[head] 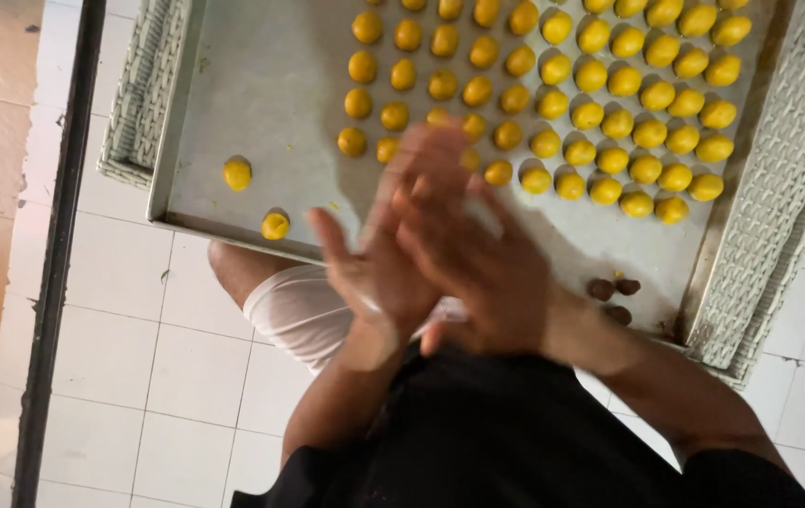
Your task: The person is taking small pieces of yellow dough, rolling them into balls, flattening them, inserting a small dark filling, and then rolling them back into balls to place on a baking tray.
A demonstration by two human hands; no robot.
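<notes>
My left hand (370,273) and my right hand (482,259) are pressed palm to palm over the near edge of a metal baking tray (261,103). The right hand lies across the left, and both are blurred by motion. Whatever is between the palms is hidden. Several rows of yellow dough balls (609,113) fill the tray's right half. Two more yellow balls sit apart near its left corner, one (238,173) farther back and one (276,226) close to the edge.
The tray rests on a pale woven wicker surface (760,235) above a white tiled floor (177,367). A few small brown pieces (614,287) lie at the tray's near right corner. A dark strip (59,254) runs down the left. My bent knee (233,268) shows below the tray.
</notes>
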